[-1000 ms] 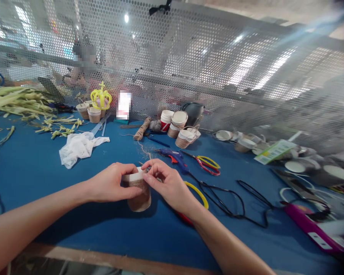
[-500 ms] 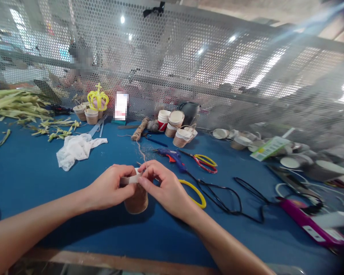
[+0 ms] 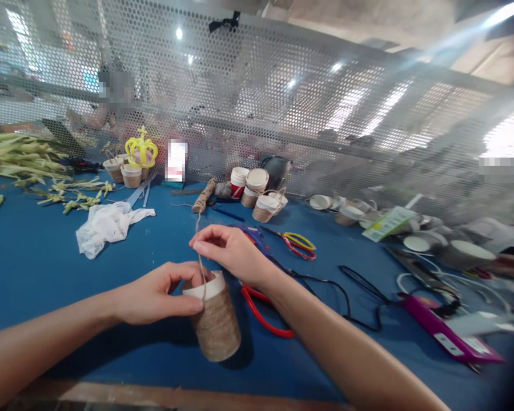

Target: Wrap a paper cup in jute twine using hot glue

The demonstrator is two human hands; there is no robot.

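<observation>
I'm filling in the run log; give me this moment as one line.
left hand: grip on twine-wrapped cup | right hand: pinching twine taut above cup | nearby: red scissors, blue table

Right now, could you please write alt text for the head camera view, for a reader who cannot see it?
The left hand grips a twine-wrapped paper cup over a blue table, while the right hand pulls a strand of twine up from its rim. Red-handled scissors, a blue glue gun, more cups and a white cloth lie around.
</observation>
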